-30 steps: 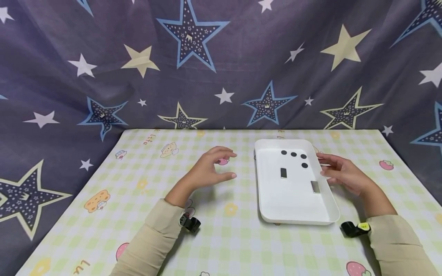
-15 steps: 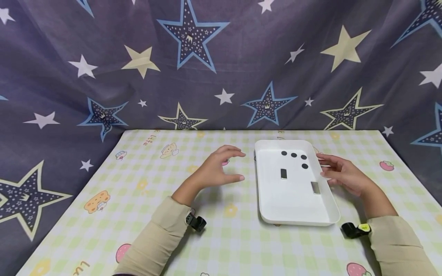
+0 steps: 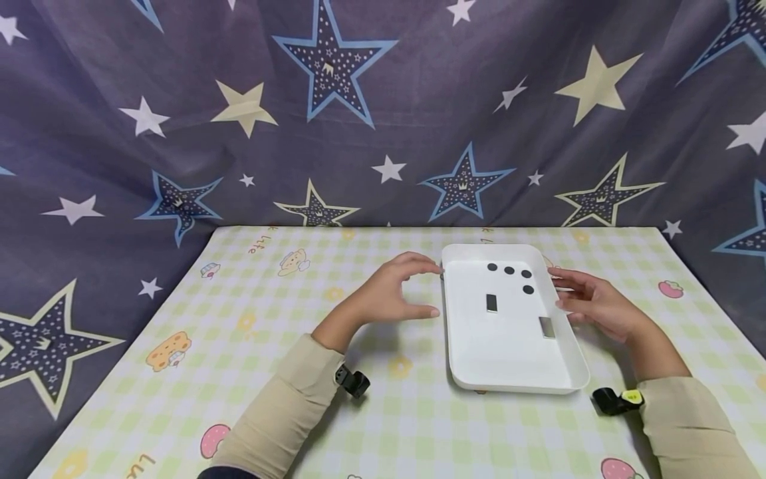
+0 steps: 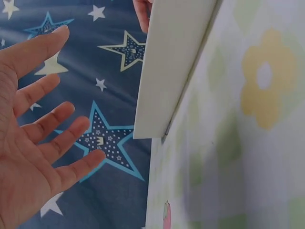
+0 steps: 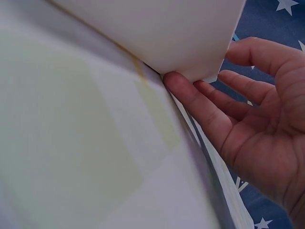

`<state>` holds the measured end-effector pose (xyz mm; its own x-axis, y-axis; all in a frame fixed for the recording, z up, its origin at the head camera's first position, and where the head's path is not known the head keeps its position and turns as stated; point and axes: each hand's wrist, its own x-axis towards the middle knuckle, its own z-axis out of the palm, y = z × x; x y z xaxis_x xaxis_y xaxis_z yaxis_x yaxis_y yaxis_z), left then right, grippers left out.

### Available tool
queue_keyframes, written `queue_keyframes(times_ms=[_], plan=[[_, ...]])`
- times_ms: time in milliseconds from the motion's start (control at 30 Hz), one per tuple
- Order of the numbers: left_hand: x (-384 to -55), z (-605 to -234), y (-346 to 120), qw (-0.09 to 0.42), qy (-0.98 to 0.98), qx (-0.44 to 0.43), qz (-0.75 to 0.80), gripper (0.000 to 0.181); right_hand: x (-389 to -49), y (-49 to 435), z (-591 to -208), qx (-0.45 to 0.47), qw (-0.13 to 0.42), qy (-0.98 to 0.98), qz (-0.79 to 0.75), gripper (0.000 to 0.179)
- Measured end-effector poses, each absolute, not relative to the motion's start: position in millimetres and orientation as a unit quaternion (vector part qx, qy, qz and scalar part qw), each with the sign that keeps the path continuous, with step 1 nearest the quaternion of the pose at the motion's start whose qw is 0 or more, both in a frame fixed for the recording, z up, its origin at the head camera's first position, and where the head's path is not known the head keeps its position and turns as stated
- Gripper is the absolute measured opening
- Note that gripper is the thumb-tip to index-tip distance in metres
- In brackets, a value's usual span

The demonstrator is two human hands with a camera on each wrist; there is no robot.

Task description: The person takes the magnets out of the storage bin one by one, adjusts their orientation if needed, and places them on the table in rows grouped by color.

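Note:
A white rectangular tray (image 3: 509, 359) lies on the table, seen from above in the head view. In it are several small black discs (image 3: 509, 270), a black rectangular piece (image 3: 491, 303) and a silvery rectangular piece (image 3: 547, 327). My left hand (image 3: 389, 296) faces the tray's left wall, with thumb and fingers spread apart. The left wrist view shows a gap between these fingers and the wall. On the other side, my right hand (image 3: 598, 304) has relaxed fingertips at the outer right wall. In the right wrist view, its fingers (image 5: 200, 105) touch the tray's outside near a corner.
The tablecloth (image 3: 239, 379) has a green check with printed flowers and strawberries. A dark curtain (image 3: 389, 80) with stars hangs behind the table. Black wrist devices (image 3: 353, 381) are worn on both beige sleeves.
My left hand has moved right, from well away to close beside the tray's left wall. The right hand, the tray and the pieces in it have stayed put.

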<state>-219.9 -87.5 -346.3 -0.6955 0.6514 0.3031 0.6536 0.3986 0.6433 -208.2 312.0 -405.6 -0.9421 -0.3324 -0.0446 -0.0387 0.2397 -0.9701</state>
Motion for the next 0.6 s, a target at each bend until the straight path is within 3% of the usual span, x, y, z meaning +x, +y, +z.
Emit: queue_keyframes(times_ms=[600], plan=[[-221, -334, -68, -0.009, -0.828, -0.429, -0.360, 0.062, -208, 312, -405, -0.124, 0.121, 0.784, -0.596, 0.061]])
